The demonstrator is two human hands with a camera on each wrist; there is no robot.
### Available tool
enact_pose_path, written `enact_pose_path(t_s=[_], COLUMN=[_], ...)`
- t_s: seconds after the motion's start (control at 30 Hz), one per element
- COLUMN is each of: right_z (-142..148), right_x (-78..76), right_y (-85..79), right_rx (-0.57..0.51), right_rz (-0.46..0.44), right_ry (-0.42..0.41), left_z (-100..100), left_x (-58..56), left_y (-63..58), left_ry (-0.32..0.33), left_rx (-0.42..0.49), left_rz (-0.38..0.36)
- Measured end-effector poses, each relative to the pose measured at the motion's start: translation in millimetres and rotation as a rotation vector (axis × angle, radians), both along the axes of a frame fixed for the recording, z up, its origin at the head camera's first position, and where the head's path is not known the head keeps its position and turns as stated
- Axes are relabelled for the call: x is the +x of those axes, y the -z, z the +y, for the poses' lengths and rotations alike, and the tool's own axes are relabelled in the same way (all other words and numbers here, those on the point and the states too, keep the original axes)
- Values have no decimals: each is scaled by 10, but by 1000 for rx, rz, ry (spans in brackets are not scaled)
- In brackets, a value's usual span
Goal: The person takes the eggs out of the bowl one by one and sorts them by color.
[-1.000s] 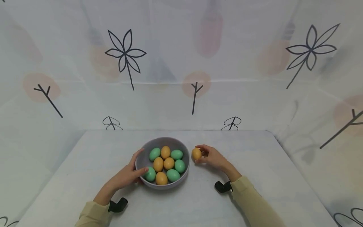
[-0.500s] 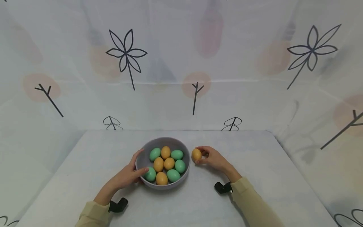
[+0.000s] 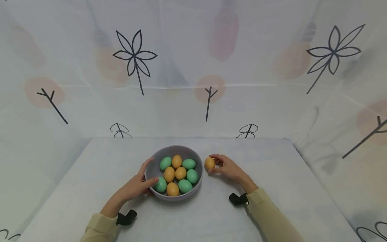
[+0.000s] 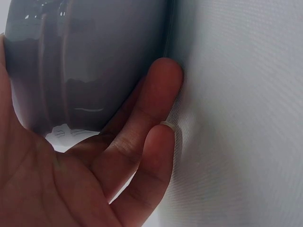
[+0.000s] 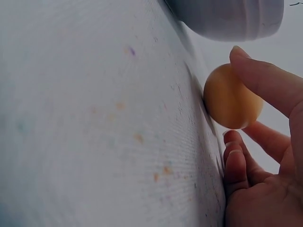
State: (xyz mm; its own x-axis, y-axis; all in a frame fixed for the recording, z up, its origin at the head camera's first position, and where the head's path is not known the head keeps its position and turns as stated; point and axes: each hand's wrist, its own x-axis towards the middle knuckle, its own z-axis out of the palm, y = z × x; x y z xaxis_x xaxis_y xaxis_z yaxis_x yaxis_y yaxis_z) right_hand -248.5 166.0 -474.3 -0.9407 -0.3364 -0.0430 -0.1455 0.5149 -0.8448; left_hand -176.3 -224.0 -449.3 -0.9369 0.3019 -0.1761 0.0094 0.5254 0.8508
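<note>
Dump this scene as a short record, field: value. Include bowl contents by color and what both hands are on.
surface: white table
container: gray bowl, upright on the table
in bowl: five green eggs, four orange eggs
outside bowl: one loose orange egg, just right of the bowl, apart from it
left hand: grips the bowl's left side, thumb over the rim
right hand: holds the loose orange egg between thumb and fingers
backdrop: pale cloth with dark plant drawings
</note>
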Motion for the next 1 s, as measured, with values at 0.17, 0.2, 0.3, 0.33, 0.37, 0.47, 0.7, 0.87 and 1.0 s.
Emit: enact_pose_path(t_s=[0.17, 0.2, 0.3, 0.33, 0.37, 0.47, 0.7, 0.87, 1.0], right_z=[19, 27, 63, 78, 90, 98, -52, -258, -450], right_x=[-3, -8, -30, -40, -44, -50, -36, -20, -42], right_y=[-8, -15, -34, -49, -68, -154, -498, -783, -935], right_rx=[-25, -35, -57, -60, -61, -46, -60, -71, -95], right_rz=[-16, -24, -40, -42, -45, -28, 22, 33, 52], right_ry=[-14, -16, -17, -16, -9, -2, -36, -95, -170], left_z=[7, 6, 5, 5, 5, -5, -31, -68, -79], left_x=[11, 9, 1, -4, -7, -7, -6, -7, -15], left_y=[2, 4, 11, 11, 12, 9, -3, -25, -24], left_ry=[-1, -2, 2, 5, 9, 31, 38, 64, 74], left_rx=[7, 7, 5, 5, 3, -4, -10, 24, 44], left_rz=[-6, -7, -5, -5, -3, 6, -15, -45, -53])
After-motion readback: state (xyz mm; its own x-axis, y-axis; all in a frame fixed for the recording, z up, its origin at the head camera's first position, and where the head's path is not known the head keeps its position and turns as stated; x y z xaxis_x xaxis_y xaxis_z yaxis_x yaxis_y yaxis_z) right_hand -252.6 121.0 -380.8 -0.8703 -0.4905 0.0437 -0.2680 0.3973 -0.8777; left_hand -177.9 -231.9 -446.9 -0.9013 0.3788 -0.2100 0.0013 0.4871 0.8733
